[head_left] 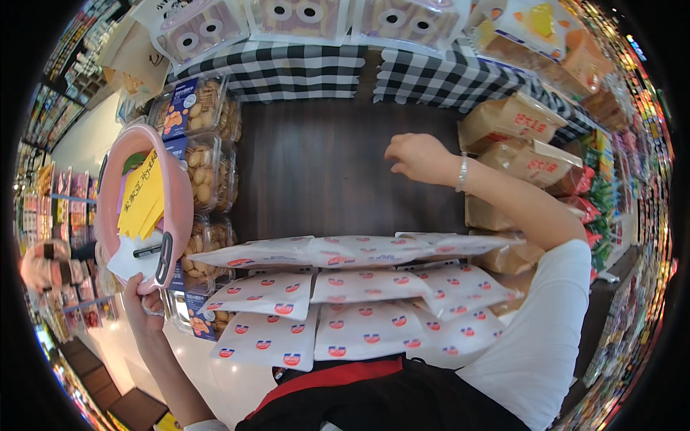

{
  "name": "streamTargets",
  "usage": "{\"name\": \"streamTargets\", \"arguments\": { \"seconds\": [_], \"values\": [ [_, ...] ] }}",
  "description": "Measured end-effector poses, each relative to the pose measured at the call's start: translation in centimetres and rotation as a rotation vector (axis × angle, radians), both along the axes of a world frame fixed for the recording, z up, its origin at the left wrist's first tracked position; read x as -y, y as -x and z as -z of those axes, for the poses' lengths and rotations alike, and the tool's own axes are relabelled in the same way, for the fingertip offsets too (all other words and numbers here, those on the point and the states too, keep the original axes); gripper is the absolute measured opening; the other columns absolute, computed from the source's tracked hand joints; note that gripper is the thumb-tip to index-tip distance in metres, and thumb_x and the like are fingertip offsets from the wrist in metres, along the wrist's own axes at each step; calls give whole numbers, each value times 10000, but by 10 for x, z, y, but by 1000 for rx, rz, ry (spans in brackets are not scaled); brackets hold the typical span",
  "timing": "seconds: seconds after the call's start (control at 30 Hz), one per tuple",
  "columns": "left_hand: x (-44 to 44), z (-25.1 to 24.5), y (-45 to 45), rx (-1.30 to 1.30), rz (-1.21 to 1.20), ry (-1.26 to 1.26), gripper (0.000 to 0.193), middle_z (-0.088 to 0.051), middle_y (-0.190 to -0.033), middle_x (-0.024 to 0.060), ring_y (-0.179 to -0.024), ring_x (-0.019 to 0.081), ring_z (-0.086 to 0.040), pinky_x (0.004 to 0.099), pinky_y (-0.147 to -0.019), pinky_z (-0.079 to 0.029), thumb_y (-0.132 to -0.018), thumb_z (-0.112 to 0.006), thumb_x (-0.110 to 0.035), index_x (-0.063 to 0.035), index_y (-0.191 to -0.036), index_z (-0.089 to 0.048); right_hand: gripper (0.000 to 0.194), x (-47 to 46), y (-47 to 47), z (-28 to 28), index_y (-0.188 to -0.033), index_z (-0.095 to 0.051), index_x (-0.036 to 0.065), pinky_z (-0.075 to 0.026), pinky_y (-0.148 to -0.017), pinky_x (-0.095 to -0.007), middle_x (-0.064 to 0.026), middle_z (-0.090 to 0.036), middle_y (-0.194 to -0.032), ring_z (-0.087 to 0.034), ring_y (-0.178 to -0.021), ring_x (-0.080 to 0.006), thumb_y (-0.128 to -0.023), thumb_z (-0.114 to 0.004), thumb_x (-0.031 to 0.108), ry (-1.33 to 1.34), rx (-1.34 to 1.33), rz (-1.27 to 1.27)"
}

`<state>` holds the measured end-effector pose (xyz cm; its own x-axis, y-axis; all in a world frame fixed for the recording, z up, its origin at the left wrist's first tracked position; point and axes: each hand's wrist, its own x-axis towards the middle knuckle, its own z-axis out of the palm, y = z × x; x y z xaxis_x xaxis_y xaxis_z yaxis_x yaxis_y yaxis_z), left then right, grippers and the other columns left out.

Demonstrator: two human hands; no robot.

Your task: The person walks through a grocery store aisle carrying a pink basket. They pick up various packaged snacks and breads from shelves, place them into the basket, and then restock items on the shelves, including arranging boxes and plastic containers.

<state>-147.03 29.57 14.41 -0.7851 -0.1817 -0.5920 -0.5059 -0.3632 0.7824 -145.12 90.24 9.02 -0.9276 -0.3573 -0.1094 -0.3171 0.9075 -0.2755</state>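
Note:
My left hand (144, 301) grips the lower rim of an oval pink plastic basin (183, 188) with grey handles. Inside the basin lie yellow cards (143, 196) with handwriting, white paper (129, 258) and a black marker pen (147, 251). Something pale and crumpled shows at my left palm, too small to name. My right hand (418, 159) is over the bare dark wooden tabletop (323, 178), fingers loosely curled and pointing left. Its palm is hidden, so I cannot see whether anything is in it. A beaded bracelet (462, 172) circles that wrist.
Clear plastic boxes of cookies (202, 178) line the left side. White printed packets (369, 323) stand in rows nearest me. Brown paper bags (509, 124) line the right, partly behind my forearm. Bags with eye designs (296, 19) stand beyond a black-and-white checked cloth (296, 70).

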Motion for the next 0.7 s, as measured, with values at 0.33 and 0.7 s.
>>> {"name": "streamTargets", "arguments": {
  "seconds": [0.33,0.7],
  "values": [
    [-16,-5,-2,21,-97,85,200,-566,-654,6,-372,48,-396,180,-294,-278,-915,-604,-279,-95,-935,-529,203,31,39,124,-954,-680,53,-507,-834,-370,-73,-616,-960,-601,-972,-265,-798,-714,178,306,-13,-130],
    [-54,-30,-54,-58,-94,-243,255,-397,-575,-6,-401,65,-340,193,-313,-280,-1003,-467,-308,-83,-925,-559,92,39,40,154,-813,-661,70,-495,-726,-371,-58,-592,-854,-591,-833,-248,-806,-706,149,398,-261,-216]
  ]
}}
